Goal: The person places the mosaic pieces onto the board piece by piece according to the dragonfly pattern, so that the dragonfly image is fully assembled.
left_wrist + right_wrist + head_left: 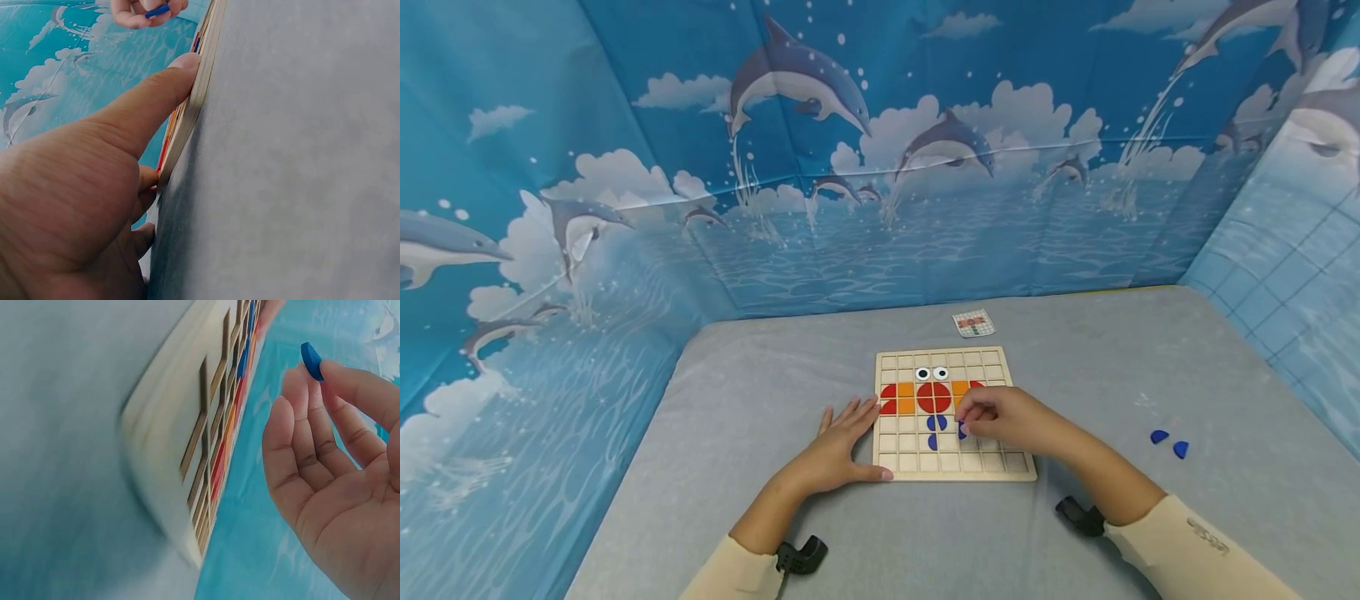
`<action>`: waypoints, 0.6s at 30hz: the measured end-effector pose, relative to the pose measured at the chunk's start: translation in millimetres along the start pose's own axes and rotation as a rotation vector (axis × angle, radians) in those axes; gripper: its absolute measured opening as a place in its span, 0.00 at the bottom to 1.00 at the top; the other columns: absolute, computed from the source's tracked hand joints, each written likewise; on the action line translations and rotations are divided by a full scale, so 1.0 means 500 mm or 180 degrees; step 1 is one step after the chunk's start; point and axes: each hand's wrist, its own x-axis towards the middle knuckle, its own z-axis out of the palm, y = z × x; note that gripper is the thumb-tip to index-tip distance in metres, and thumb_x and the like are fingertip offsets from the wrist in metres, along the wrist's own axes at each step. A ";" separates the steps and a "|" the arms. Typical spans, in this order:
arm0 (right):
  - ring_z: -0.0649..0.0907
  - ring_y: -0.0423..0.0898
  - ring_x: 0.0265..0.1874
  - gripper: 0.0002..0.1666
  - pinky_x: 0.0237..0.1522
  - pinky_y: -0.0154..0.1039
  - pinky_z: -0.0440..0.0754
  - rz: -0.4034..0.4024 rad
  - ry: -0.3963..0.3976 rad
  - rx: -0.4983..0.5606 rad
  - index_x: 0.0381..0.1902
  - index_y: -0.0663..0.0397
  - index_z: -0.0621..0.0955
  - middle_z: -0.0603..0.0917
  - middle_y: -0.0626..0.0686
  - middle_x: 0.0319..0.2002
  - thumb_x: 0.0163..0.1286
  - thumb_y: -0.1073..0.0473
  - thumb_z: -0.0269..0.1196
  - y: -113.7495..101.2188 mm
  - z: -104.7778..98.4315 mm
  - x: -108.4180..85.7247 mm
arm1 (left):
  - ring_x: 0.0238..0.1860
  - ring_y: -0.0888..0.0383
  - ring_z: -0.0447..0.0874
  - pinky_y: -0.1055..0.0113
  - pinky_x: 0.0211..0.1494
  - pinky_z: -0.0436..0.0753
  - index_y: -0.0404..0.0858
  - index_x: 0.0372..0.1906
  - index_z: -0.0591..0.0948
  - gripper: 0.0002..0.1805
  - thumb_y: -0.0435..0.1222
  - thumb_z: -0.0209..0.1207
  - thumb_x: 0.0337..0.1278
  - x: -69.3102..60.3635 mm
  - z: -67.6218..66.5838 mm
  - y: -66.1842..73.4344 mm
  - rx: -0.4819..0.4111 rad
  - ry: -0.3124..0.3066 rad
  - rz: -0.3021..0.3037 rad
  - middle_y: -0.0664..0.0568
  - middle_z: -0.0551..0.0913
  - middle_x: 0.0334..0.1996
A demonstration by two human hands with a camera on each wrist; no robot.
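Observation:
A square wooden grid board point(957, 468) lies on the grey cloth, with red, orange and blue pieces and two eye pieces set in its cells. My left hand point(833, 454) rests against its left side, fingers spread and thumb at the near left corner. Over the board's right half, my right hand point(1011, 417) pinches a blue quarter-circle piece point(311, 361) between thumb and fingertips. In the right wrist view that piece is held above the grid, apart from it. Red pieces point(934, 397) form a circle mid-board, and several blue pieces point(936, 423) sit below it.
Two loose blue pieces point(1181, 450) lie on the cloth to the right. Beyond the board's far edge is a small pattern card point(973, 323). A dolphin-print sheet point(880, 242) rises behind the grey surface point(760, 375) and along its sides.

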 end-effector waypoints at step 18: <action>0.78 0.44 0.27 0.04 0.31 0.34 0.78 0.0288 -0.0175 -0.0198 0.34 0.48 0.84 0.81 0.46 0.26 0.66 0.63 0.68 -0.005 0.056 0.055 | 0.84 0.52 0.39 0.38 0.81 0.32 0.49 0.81 0.56 0.58 0.63 0.70 0.48 -0.003 -0.001 0.001 0.0030 -0.0013 0.0007 0.60 0.50 0.82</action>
